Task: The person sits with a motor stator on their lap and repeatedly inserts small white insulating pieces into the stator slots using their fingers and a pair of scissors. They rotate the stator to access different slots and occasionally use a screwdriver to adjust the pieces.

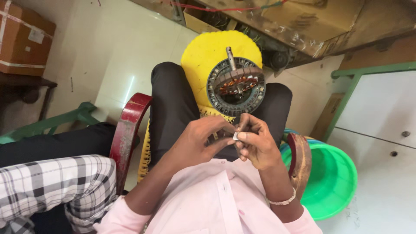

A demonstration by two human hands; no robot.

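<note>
A small white piece (235,136) sits pinched between the fingertips of both hands, held above the lap just below the stator. The left hand (197,141) closes thumb and forefinger on its left edge; the right hand (255,141) grips it from the other side, its other fingers curled in. What the piece is cannot be told. Just beyond the hands a round stator (236,86) with copper windings and a steel shaft (230,57) rests tilted between the knees, against a yellow stool (203,56). A green tub (329,182) stands right of the chair, beside a white cabinet (381,112). A checked sleeve (47,186) of another person lies left, past the red armrest (125,134)
</note>
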